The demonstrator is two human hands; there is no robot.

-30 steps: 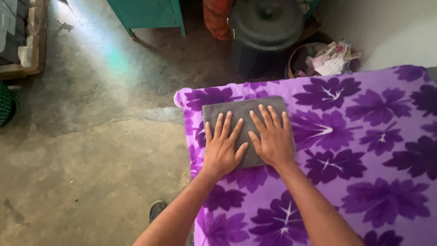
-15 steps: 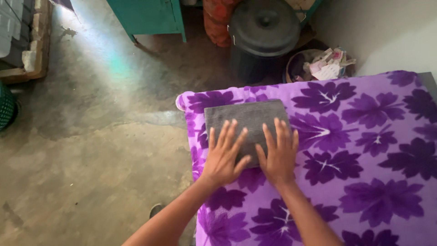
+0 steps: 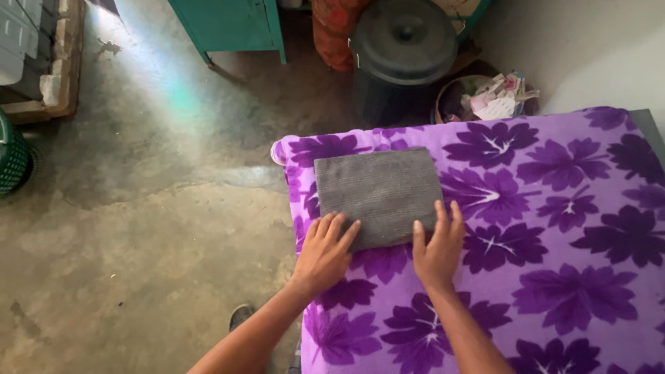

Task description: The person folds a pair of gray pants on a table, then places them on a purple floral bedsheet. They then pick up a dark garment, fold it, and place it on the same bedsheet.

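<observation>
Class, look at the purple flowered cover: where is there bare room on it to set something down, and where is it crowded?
Free: the purple flowered cover right of the grey folded cloth. Crowded: its near-left corner, where the left hand and right hand rest on the cloth's near edge.

I see soft daylight slanting in from the upper left, a pale streak on the grey concrete floor point(image 3: 138, 173). Shadows are faint, focus sharp, edges slightly bowed.

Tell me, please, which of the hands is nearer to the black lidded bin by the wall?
Right. The right hand rests on the grey folded cloth's near right edge, roughly below the black bin; the left hand lies at the cloth's near left corner, further off to the side.
</observation>
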